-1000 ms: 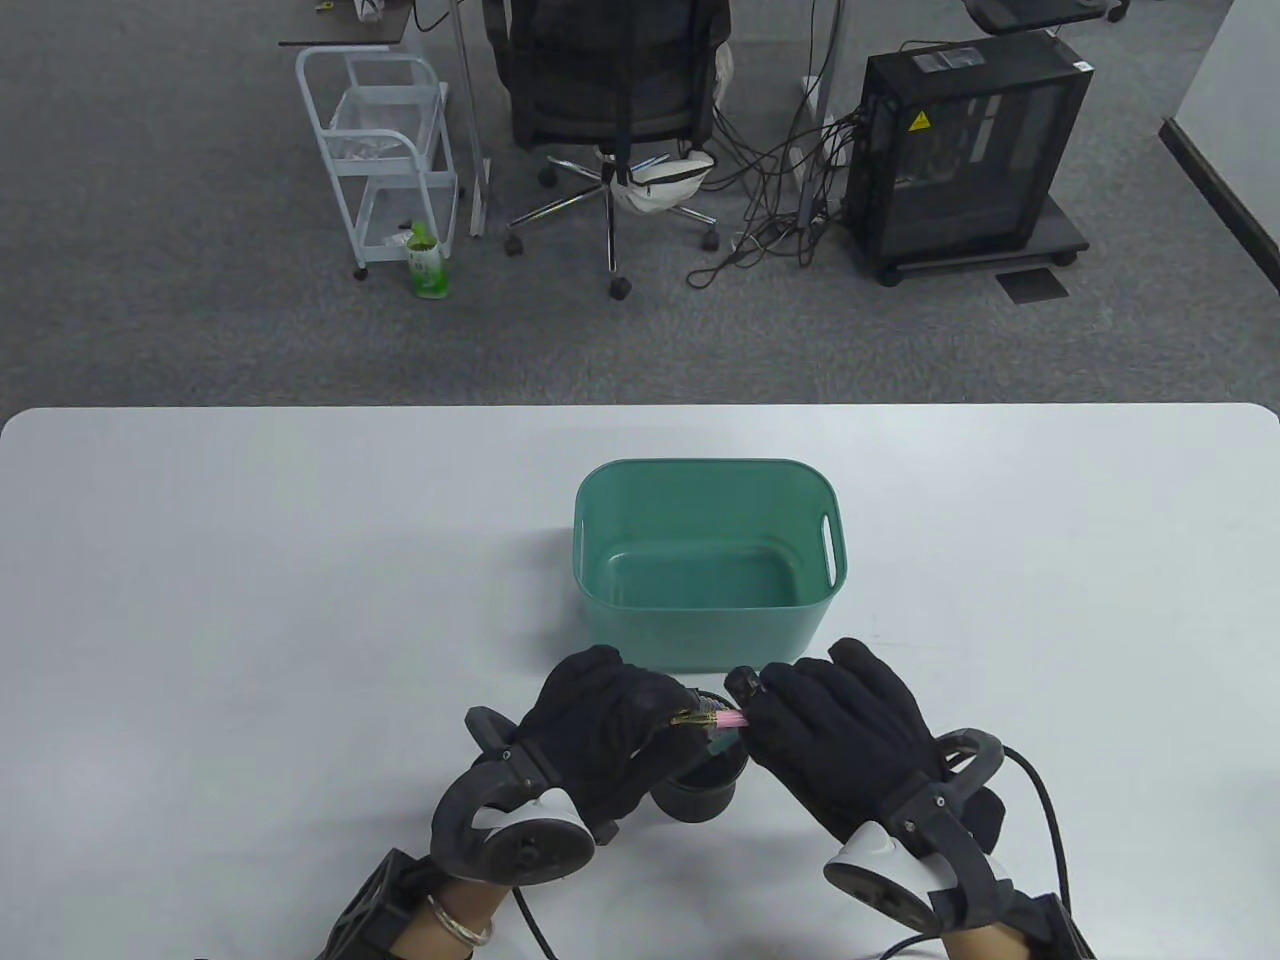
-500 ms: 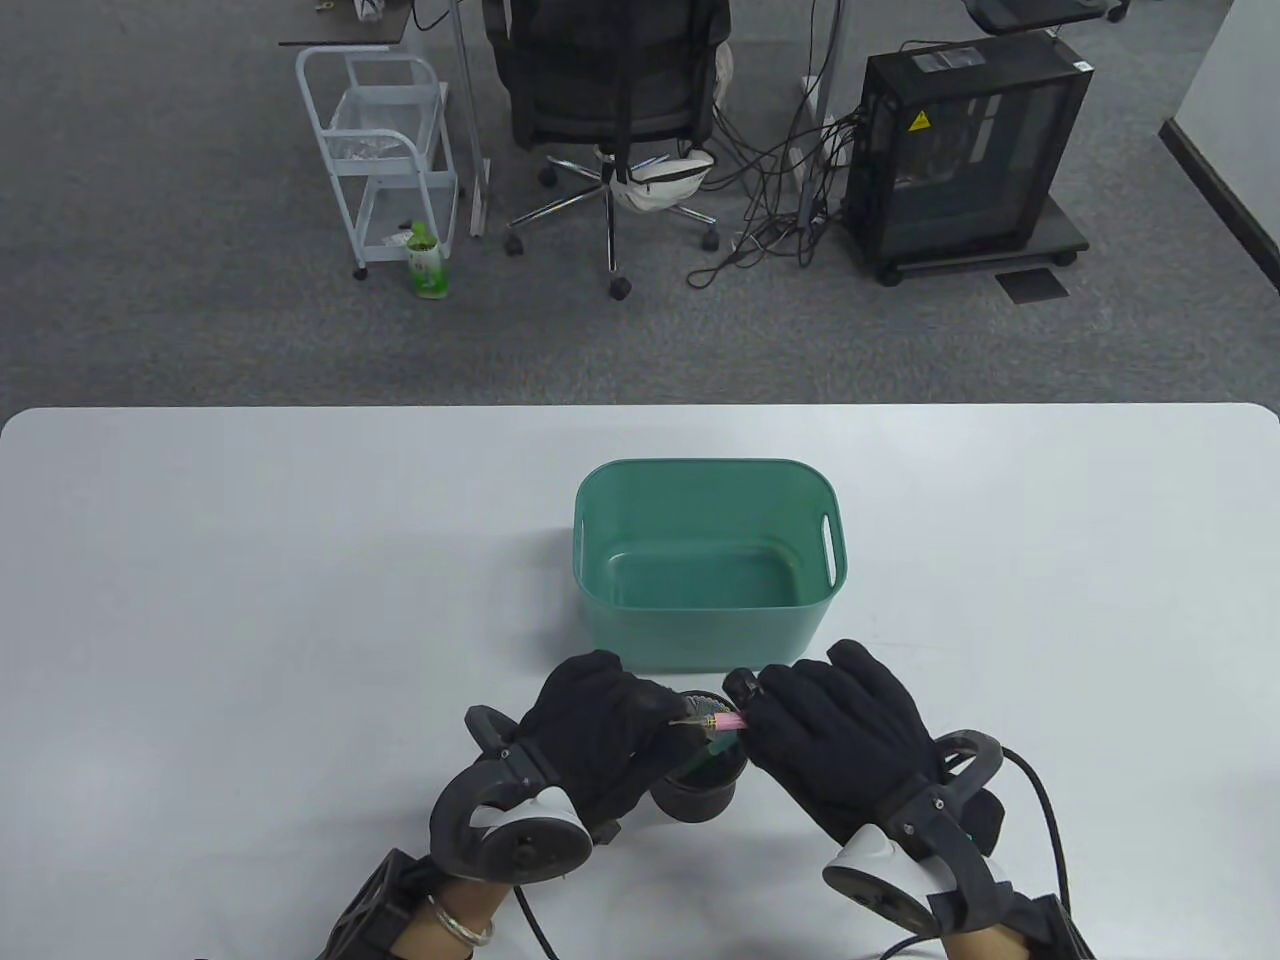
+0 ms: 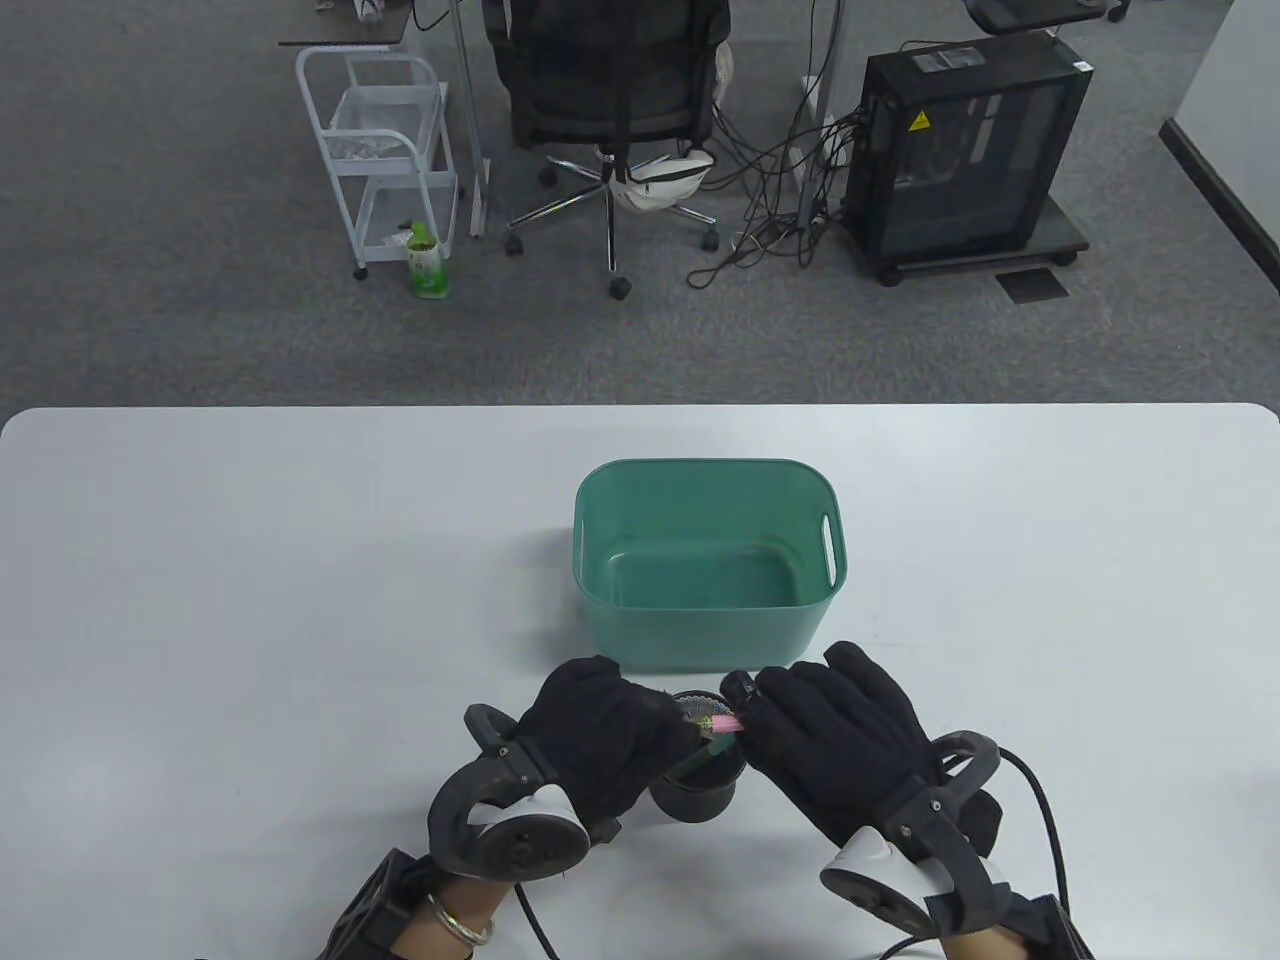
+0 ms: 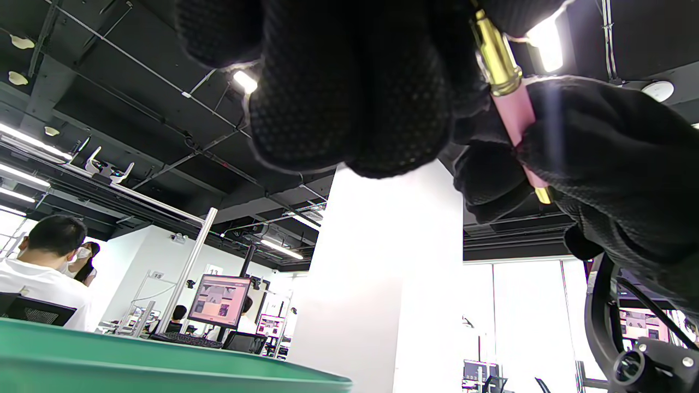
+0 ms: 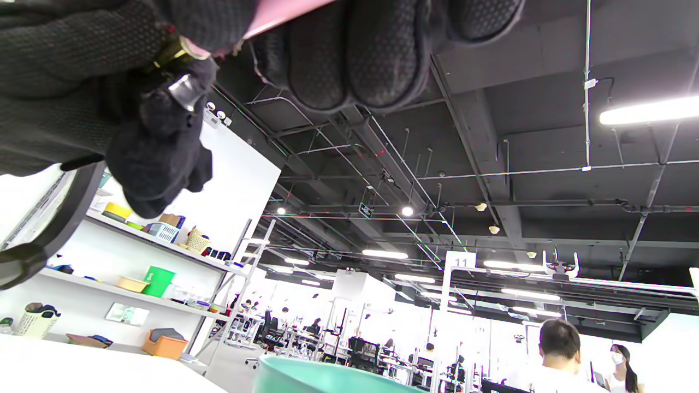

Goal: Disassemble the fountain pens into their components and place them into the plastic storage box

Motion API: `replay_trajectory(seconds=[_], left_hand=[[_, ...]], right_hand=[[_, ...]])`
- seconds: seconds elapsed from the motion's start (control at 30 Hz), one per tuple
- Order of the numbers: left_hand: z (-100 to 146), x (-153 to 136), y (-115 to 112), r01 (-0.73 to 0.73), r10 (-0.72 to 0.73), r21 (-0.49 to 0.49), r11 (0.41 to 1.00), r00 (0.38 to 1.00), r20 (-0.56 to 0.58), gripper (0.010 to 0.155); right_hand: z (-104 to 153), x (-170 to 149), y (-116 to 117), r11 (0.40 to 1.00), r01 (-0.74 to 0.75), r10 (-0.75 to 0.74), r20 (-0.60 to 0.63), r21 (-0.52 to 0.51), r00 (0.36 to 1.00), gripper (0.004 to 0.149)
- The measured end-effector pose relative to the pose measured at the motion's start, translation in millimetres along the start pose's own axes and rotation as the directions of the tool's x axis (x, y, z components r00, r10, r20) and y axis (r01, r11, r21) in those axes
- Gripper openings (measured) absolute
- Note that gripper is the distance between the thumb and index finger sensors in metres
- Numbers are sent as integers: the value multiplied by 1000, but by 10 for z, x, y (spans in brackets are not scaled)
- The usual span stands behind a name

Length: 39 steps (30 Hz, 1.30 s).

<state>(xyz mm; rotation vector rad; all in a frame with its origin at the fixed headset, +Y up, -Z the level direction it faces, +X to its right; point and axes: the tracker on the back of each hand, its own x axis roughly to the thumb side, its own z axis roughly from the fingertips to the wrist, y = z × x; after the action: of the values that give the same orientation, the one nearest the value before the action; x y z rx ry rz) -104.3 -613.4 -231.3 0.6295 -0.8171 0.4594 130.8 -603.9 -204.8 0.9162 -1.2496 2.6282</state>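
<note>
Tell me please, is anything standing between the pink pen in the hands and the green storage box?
Nothing visible does. Both hands, left hand and right hand, grip the pink pen above a black cup. The green storage box stands just beyond, open on top, with no object in between.

The left hand (image 3: 600, 735) and right hand (image 3: 835, 735) met fingertip to fingertip, fingers curled in a pinch, wrists apart, trackers on their backs.

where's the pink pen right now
In the table view the pink fountain pen is near the bottom centre, held between the left hand and right hand, over the black cup just in front of the green storage box.
</note>
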Motion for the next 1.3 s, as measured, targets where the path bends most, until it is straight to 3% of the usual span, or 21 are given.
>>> replay_trajectory(seconds=[0.57, 1.0, 1.3], left_hand=[[7, 5, -1, 19, -19, -21, 1000, 1000, -1, 61], [5, 43, -12, 42, -42, -27, 999, 999, 12, 46], [3, 47, -17, 39, -38, -24, 999, 999, 12, 45]], right_hand=[[0, -16, 0, 1000, -5, 5, -7, -1, 1000, 45], [1, -37, -1, 1000, -8, 8, -13, -3, 1000, 45], [-1, -41, -3, 1000, -10, 10, -12, -2, 1000, 45]])
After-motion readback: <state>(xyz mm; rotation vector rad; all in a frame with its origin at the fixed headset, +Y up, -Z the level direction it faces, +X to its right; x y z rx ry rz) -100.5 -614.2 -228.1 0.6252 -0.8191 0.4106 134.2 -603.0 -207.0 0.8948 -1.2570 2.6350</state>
